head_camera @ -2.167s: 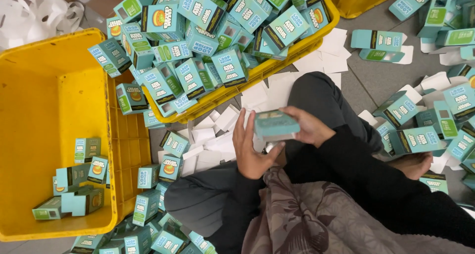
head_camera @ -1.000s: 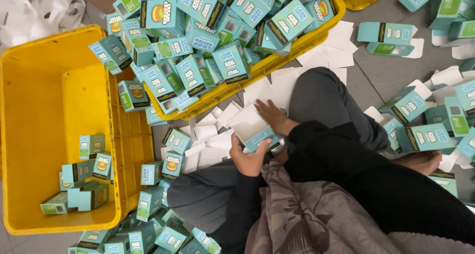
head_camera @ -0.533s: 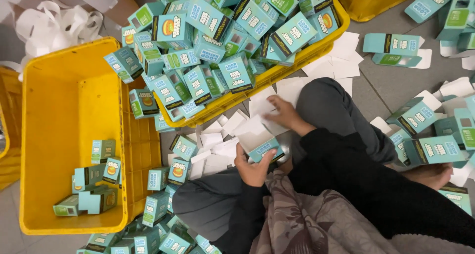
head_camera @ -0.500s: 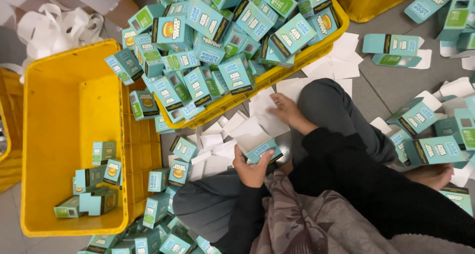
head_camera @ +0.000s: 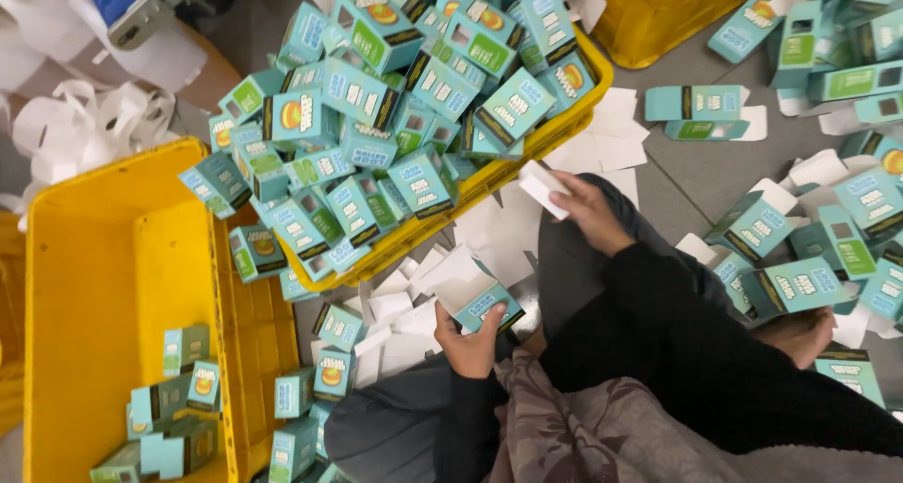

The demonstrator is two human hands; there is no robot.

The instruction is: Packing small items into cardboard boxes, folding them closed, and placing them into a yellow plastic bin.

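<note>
A teal carton (head_camera: 482, 302) with its flap open is gripped by the left hand (head_camera: 470, 340) above the lap. A white folded insert (head_camera: 546, 190) is pinched by the right hand (head_camera: 588, 210) beside the heaped yellow crate (head_camera: 564, 126).

Right hand (head_camera: 585, 210) off the teal box (head_camera: 480, 300) — now up, gripping a white insert (head_camera: 546, 190).

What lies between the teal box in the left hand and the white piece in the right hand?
In the head view, between the teal box in the left hand and the white piece in the right hand lie flat white card pieces on the floor.
</note>
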